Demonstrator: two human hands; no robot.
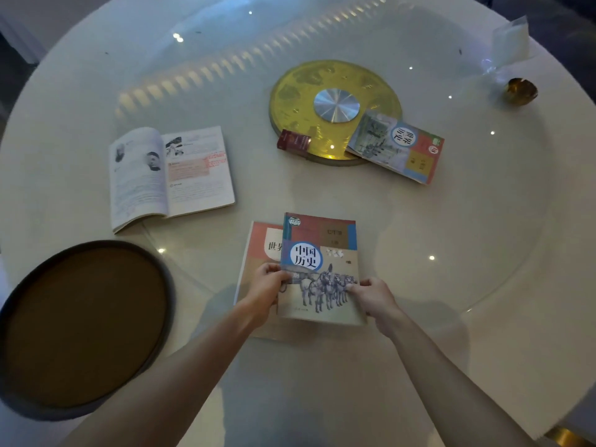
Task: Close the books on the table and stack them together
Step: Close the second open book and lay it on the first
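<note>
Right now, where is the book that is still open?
In the head view the open book lies flat on the table's left side, beyond the round dark tray and left of the gold disc, untouched by either hand.

A large round white table point(403, 221) fills nearly the whole view, its glossy top covered by a round glass pane that mirrors a curved row of ceiling lamps and scattered small spot lights. Near the table's centre sits a gold turntable disc point(300, 88) with a silver hub point(336, 105). At the table's near-left edge stands a round stool point(80, 327) with a brown seat and dark rim. Beyond the table's far rim the room lies dim and bluish; its details cannot be made out.
</note>
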